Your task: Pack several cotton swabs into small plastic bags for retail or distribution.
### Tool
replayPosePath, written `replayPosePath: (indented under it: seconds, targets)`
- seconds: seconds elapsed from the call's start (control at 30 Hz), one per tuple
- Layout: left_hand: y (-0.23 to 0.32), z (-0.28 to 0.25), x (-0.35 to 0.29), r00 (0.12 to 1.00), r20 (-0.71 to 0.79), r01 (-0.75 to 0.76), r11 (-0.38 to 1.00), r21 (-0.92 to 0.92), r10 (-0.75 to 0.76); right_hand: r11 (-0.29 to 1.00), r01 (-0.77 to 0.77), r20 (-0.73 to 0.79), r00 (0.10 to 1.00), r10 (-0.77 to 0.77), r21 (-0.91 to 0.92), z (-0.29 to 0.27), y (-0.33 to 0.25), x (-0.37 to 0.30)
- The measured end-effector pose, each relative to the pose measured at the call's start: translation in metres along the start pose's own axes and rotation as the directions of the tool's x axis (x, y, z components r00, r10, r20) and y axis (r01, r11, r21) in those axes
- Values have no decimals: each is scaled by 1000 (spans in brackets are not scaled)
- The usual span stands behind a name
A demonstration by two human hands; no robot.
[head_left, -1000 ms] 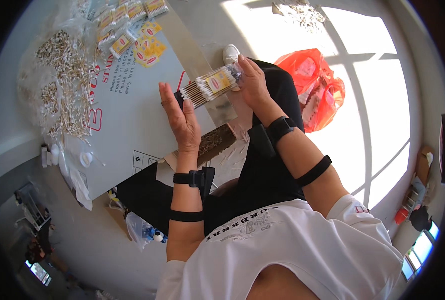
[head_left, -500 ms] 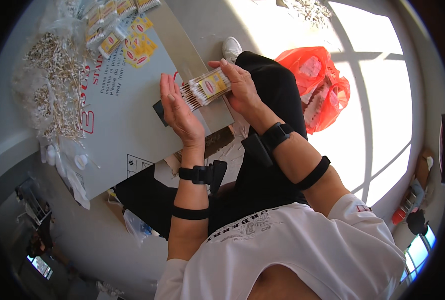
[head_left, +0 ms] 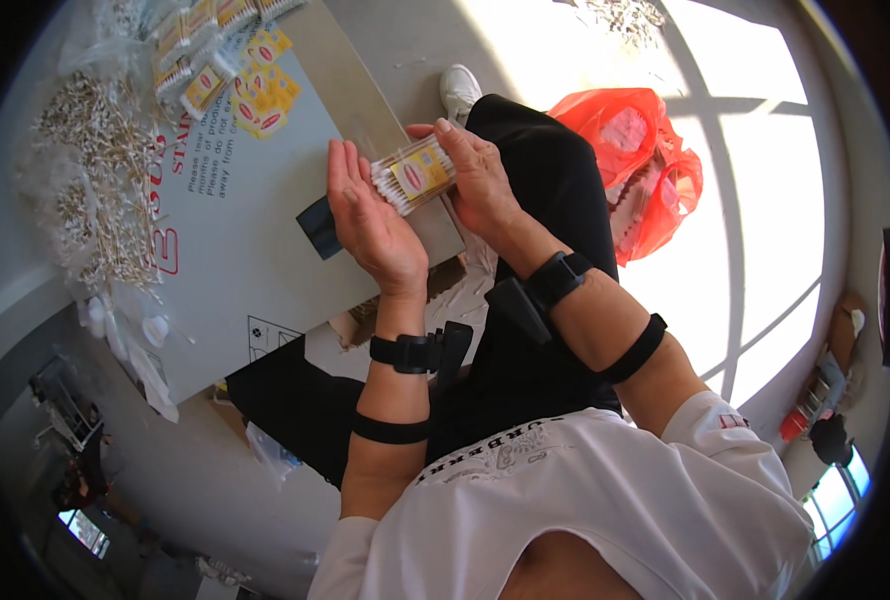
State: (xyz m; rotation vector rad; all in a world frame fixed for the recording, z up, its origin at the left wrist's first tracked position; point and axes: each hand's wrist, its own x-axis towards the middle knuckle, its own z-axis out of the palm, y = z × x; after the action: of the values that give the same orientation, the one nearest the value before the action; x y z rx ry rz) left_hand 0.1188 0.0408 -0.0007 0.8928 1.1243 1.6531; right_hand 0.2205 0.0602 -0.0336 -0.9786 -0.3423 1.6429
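A clear pack of cotton swabs [head_left: 411, 183] with a yellow label sits between my hands, above the near corner of the grey board [head_left: 255, 245]. My right hand [head_left: 481, 182] grips its right end, thumb along the top. On the other side my left hand [head_left: 380, 235] is held flat with fingers stretched out, its palm against or very near the swab tips. The white tips at that end stand nearly in line. Part of a dark flat block [head_left: 319, 228] shows beside my left hand. Farther up the board lie loose yellow label cards [head_left: 265, 97] and several filled swab packs [head_left: 205, 88].
A large heap of loose cotton swabs [head_left: 115, 170] in clear plastic covers the board's left side. On the floor at the right stands a red plastic bag [head_left: 605, 110] with packs inside. More swabs [head_left: 623, 18] lie on the floor at the far side. My knee [head_left: 535, 150] is beside the board.
Swabs that stuck out of the pack's left end now sit nearly flush with the rest. My left hand has shifted slightly right and turned its palm more upward.
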Motion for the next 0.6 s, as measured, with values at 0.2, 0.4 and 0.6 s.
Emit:
replayPosePath:
  seconds: [0.2,0.4,0.6]
  targets:
    - [20,-30,16,940,273,-340,621,706,204,994,-33,-41,998,38,100,-2,-10,-7]
    - [33,-33,38,857,514,-482,416,771,40,998,-21,5,1000,21,-52,-5,-13,-15]
    - [36,-26,47,769,638,-593,336,732,-33,992,24,-14,1000,-26,-125,0,-13,-18]
